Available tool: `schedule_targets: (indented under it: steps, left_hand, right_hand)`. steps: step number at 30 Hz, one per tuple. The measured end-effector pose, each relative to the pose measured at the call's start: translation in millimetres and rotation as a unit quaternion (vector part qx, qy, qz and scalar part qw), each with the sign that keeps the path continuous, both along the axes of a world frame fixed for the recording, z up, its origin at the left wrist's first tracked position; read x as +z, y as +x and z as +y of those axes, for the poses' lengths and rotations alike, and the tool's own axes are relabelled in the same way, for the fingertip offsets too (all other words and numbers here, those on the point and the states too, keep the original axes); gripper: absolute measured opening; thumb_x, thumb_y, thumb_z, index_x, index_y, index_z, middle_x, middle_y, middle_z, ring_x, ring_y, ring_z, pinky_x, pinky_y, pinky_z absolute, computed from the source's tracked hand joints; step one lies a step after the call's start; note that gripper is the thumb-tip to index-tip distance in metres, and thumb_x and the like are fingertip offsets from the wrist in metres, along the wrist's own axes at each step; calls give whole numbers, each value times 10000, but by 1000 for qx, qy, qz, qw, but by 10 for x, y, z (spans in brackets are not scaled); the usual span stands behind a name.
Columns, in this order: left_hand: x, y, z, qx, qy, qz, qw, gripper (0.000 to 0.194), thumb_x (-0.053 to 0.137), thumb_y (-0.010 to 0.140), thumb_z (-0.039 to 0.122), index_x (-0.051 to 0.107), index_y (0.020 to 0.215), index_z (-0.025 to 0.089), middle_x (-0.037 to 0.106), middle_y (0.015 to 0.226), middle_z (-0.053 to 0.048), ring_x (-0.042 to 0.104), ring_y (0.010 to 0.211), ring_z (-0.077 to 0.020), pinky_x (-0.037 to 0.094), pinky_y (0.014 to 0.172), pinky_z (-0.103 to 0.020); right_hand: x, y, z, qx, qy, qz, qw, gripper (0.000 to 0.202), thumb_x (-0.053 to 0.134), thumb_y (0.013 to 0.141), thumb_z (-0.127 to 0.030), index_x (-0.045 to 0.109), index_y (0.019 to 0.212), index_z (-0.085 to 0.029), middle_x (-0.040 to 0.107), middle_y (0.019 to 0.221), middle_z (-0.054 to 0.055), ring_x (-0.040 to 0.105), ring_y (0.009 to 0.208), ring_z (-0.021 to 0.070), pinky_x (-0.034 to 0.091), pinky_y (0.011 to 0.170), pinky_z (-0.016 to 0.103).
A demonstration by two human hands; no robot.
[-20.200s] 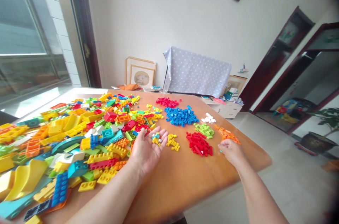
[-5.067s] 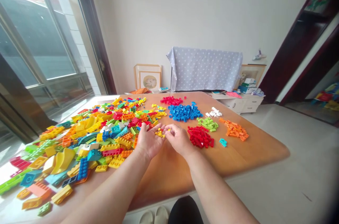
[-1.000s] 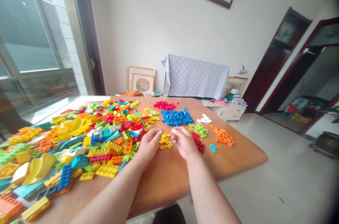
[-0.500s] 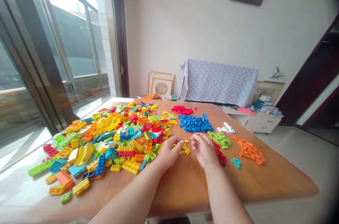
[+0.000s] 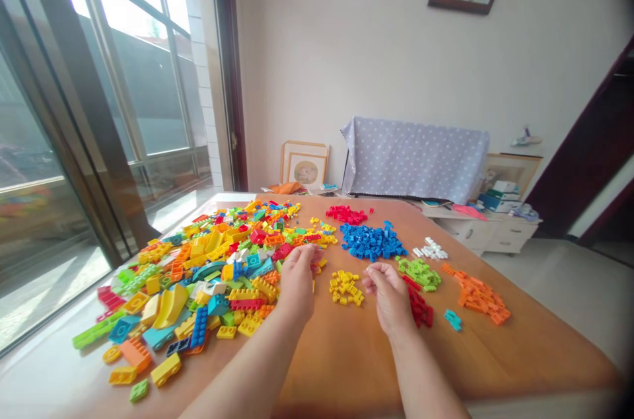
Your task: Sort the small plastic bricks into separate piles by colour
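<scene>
My left hand (image 5: 298,281) is over the right edge of a large heap of mixed toy building bricks (image 5: 211,270), its fingers bent together close to small yellow and red bricks. Whatever its fingertips may hold is hidden. Just right of it lies a small pile of yellow bricks (image 5: 346,288). On that pile's other side hovers my right hand (image 5: 391,297), thumb and fingers drawn together in a pinch; any piece in it is too small to make out. Dark red bricks (image 5: 420,305) lie partly behind this hand, and blue bricks (image 5: 372,241) are piled beyond it.
Sorted piles of pinkish-red (image 5: 347,214), white (image 5: 430,248), lime green (image 5: 420,273) and orange bricks (image 5: 478,293) spread across the wooden table (image 5: 341,366). A few turquoise bricks (image 5: 452,320) sit near the right. Window glass (image 5: 143,75) borders the left side.
My left hand has moved away from the yellow pile, up and left to the mixed heap, uncovering the yellow bricks. My right hand stays by the piles, still pinched. The view has tilted slightly.
</scene>
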State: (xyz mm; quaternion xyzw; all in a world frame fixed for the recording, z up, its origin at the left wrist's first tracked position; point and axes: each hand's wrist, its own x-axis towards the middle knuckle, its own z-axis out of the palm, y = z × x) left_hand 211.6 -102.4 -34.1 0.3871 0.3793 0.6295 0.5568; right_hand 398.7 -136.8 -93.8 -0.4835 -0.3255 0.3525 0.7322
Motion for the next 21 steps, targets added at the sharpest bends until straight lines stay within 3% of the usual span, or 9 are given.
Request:
schedule_targets:
  steps: [5,10,12,14,17,21]
  left_hand:
    - [269,-497,254,36,6,-22,999,313,743,771,436,707,938,174,729,971,-86,681,963,-209,498,753,-280]
    - [409,-1101,790,97,28,-50,994,191,735,771,297,698,905,166,713,864,-40,678,911,-173,526,728,-233]
    - [453,-1256,971,72,-6,-96,993,166,696,794,241,696,929,144,713,883,-37,676,948,-155,548,800,-226]
    - [500,-1336,1055,36,-58,-145,987,244,656,847,268,690,1031,113,723,1061,-89,665,1080,-190,575,876,-266]
    - [553,-1359,1010,-35,-68,-192,978,465,603,930,385,606,1280,80,628,1353,-173,578,1291,-264,601,924,-318]
    - [540,-1388,902,-97,-82,-230,965,603,625,931,435,515,1414,91,567,1451,-187,506,1383,-284,599,940,-334]
  right_hand:
    - [154,-4,-51,-32,-19,8,999,322,815,725,-423,670,894,-191,710,787,20,655,691,158,504,614,266]
    - [452,194,-34,-26,-7,22,999,340,825,723,-425,677,920,-191,693,802,7,654,728,138,517,636,239]
    - [528,417,72,-39,1,15,999,334,833,711,-404,671,914,-193,684,788,1,652,725,131,517,631,228]
    - [557,729,237,-67,0,1,998,339,845,680,-378,665,894,-186,682,771,5,654,713,132,521,621,225]
    - [519,1273,506,-120,-36,-15,992,345,841,624,-358,653,847,-171,674,731,11,641,657,131,523,586,224]
    - [386,1852,727,-172,-88,-38,980,256,814,599,-264,602,712,-179,613,583,-16,583,528,116,488,498,210]
